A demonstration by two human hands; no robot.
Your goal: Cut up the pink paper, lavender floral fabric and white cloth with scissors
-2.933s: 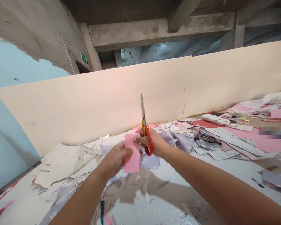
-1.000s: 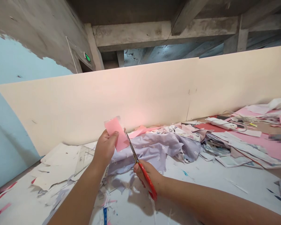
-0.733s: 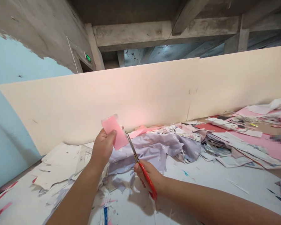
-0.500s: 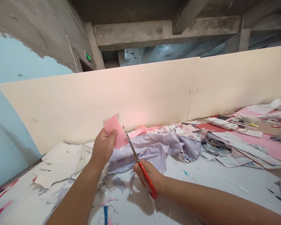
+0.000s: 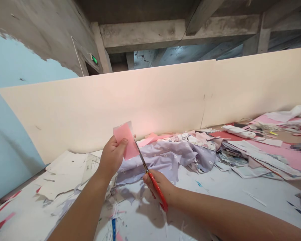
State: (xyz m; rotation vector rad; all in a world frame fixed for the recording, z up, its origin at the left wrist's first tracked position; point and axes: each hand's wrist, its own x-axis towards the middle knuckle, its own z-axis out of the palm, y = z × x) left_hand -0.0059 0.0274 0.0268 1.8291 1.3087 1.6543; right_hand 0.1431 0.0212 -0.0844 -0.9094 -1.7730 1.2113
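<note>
My left hand [image 5: 112, 156] pinches a small pink piece of paper [image 5: 126, 139] and holds it up above the table, tilted to the left. My right hand [image 5: 160, 184] grips the red handles of a pair of scissors [image 5: 150, 176]. The blades point up and left, and their tip lies against the right edge of the pink paper. Under both hands lies a crumpled lilac cloth [image 5: 165, 157] with small white flowers.
The white table [image 5: 215, 197] is littered with paper scraps and offcuts. Pink sheets [image 5: 286, 154], a white power strip [image 5: 237, 131] with cables and piled papers lie at the right. A tall cream board [image 5: 165, 97] stands along the far edge. White paper pieces [image 5: 65, 170] lie at left.
Since 2.9 s ago the scissors came down from upright to a slant beside the paper, and my left hand raised the paper. Over the last second the hands barely moved.
</note>
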